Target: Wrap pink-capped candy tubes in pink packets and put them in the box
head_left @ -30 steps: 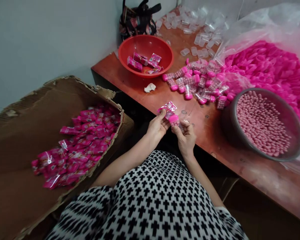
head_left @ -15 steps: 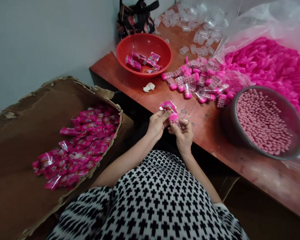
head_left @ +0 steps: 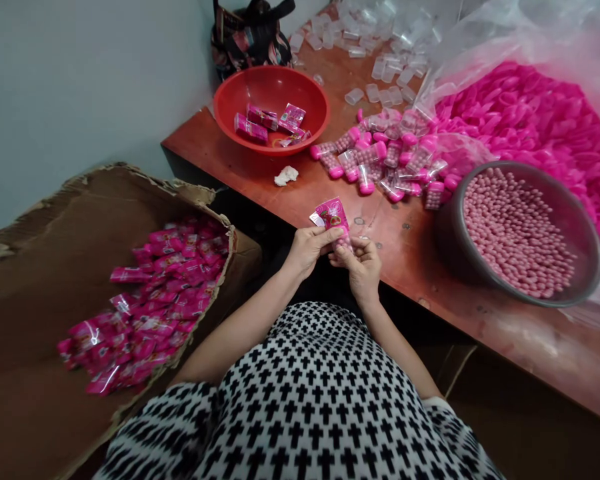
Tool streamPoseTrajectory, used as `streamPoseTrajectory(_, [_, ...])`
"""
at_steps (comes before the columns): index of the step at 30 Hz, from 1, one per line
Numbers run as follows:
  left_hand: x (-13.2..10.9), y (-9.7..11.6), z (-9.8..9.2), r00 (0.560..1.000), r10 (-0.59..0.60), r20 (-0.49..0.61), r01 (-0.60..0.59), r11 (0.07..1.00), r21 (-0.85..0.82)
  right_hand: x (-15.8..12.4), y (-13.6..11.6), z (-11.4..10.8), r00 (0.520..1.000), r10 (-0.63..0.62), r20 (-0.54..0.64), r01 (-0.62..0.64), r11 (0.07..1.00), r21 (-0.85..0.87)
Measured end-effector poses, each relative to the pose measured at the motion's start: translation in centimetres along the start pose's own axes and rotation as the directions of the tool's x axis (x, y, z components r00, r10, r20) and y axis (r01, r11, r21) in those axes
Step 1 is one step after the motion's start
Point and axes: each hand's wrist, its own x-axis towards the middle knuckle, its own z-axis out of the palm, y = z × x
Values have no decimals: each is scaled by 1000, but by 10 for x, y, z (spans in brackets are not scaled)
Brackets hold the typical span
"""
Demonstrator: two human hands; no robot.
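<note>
Just off the near table edge, my left hand (head_left: 304, 252) pinches a printed pink plastic wrapper (head_left: 334, 212) between thumb and fingers. The wrapper stands up above the fingers, with a pale corner at its left. My right hand (head_left: 364, 270) grips a small clear bottle of pink candy balls (head_left: 343, 241) from below, its fingers closed around the lower end. The wrapper overlaps the bottle's top, and the pink cap is hidden. How far the bottle sits inside the wrapper I cannot tell.
Candy-filled bottles (head_left: 380, 157) lie heaped on the table (head_left: 405, 260). A red bowl (head_left: 220, 110) holds several wrappers. A grey bucket (head_left: 455, 227) contains pink balls, beside a bag of pink caps (head_left: 520, 107). Clear empty bottles (head_left: 385, 67) lie behind. At left, a cardboard box (head_left: 40, 280) contains wrapped packs (head_left: 150, 307).
The wrapper now covers the bottle's pink cap, which showed below it before. Both hands stay close together. The view has shifted slightly to the right.
</note>
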Motion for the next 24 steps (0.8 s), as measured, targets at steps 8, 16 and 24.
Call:
streamPoseTrajectory(8, [-3,-5,7,997,6,-71,-12,996,-84,1,3,0,998,52,32,-53,997,50])
streamPoseTrajectory(16, [-14,-8,10,984,62,-167,-67,997,-29,-4,3,3,1000,-31,-2,31,1000,-5])
streamPoseTrajectory(24, [-20,-10,9,995,0,-104,-7,998,-59,-9,9,2,981,-184,-58,174,974,-146])
